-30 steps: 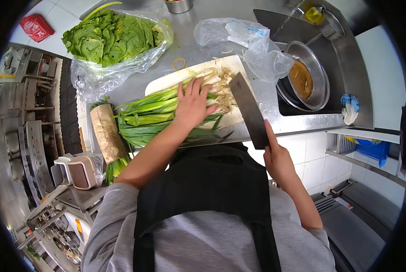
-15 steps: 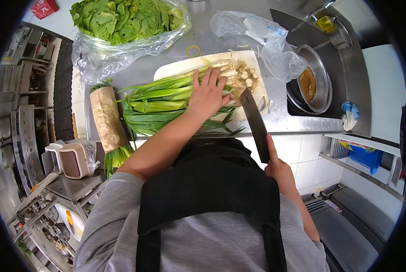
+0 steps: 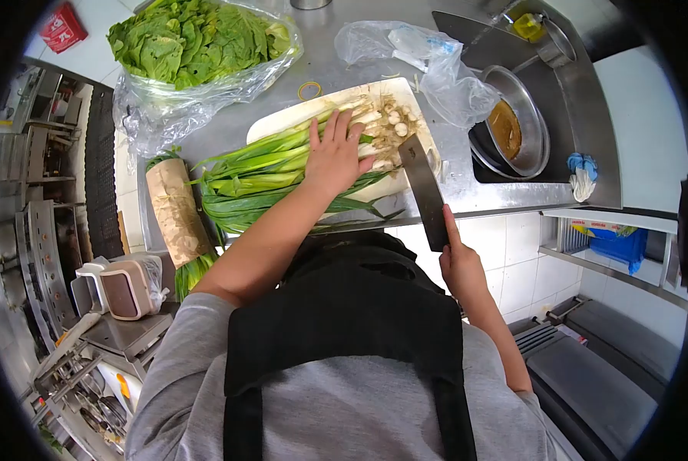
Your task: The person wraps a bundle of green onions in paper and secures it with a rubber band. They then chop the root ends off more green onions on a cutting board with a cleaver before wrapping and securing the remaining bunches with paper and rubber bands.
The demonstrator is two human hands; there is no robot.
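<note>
Left hand (image 3: 332, 157) spread on green onions (image 3: 271, 169), roots toward 3 o'clock on cutting board (image 3: 282, 123). Right hand (image 3: 461, 265) grips cleaver (image 3: 425, 192), blade tip toward 11. Bagged leafy greens (image 3: 194, 42) at 11; sink (image 3: 567, 107) at 2.

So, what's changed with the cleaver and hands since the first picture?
The cleaver has drawn back toward the person, its tip now nearer the near edge of the cutting board. Round white bulb ends now show beyond it. Nothing was let go: the right hand still holds the cleaver, the left hand still rests on the scallions.
</note>
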